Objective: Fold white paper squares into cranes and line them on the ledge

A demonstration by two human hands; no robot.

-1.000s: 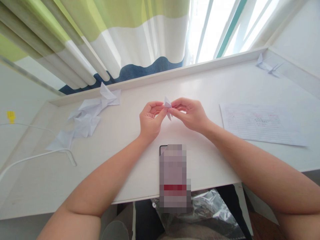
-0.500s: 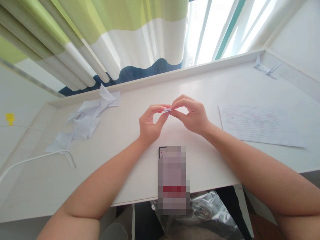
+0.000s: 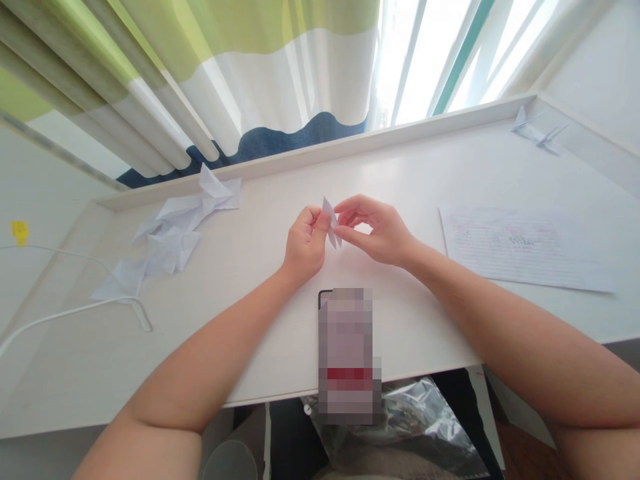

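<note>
A small piece of white folded paper (image 3: 332, 221) stands upright above the middle of the white desk, pointed at the top and split into narrow tips below. My left hand (image 3: 305, 245) grips its left side, thumb pressed over curled fingers. On the other side, the thumb and index fingertips of my right hand (image 3: 383, 233) pinch the right edge, with the other fingers bent behind. Below my hands lies a phone (image 3: 345, 333), its screen blurred out, reaching past the desk's front edge.
Several folded white paper pieces (image 3: 173, 223) lie at the left, by a white cable (image 3: 80, 308). A lined sheet with writing (image 3: 520, 247) is on the right. Another folded paper shape (image 3: 537, 137) sits in the far right corner. A curtain (image 3: 280, 73) hangs behind the desk (image 3: 260, 347).
The folded paper has turned from lying nearly flat, edge-on, to upright with its point up. My left fingers have curled in behind it, and my right fingertips have shifted down its right side.
</note>
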